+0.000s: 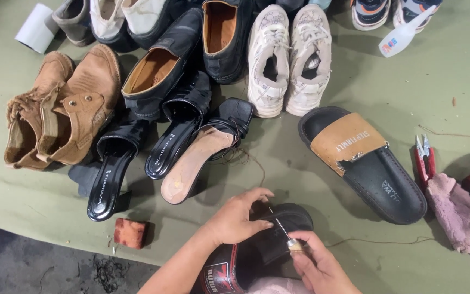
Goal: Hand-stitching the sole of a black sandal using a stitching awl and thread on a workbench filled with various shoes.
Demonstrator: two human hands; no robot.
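My left hand presses down on the strap of a black slide sandal at the table's near edge. In my right hand is a sewing awl with a wooden handle, its metal needle pointing up into the strap by my left fingertips. A thin brown thread runs from the sandal toward the shoes behind. A second black slide with a torn tan strap lies to the right.
On the green-covered table lie tan boots, black heeled mules, a tan-soled sandal, black loafers, white sneakers, a glue bottle, red thread snips, a pink rag and a small reddish block.
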